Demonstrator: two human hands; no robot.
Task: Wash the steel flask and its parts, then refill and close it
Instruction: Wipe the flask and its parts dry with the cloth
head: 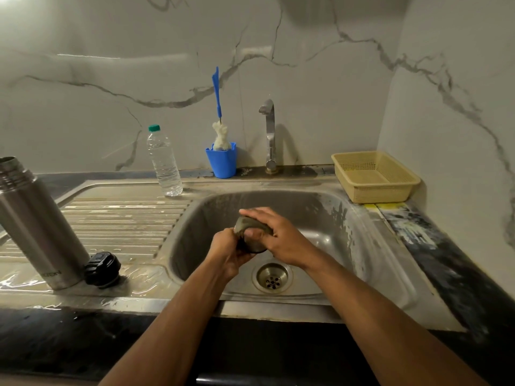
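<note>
Left hand gripping steel cup from below over sink basin, right hand pinching scrub pad against cup, open steel flask upright at drainboard's left edge, black stopper touching its base.

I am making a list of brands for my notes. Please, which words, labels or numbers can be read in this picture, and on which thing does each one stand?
Steel flask: dark lettering near its base, upside down and partly hidden; it seems to end in "TON", the rest unreadable.
Plastic water bottle: no label visible.
Black cap: no text legible.
Nothing else carries writing.
</note>
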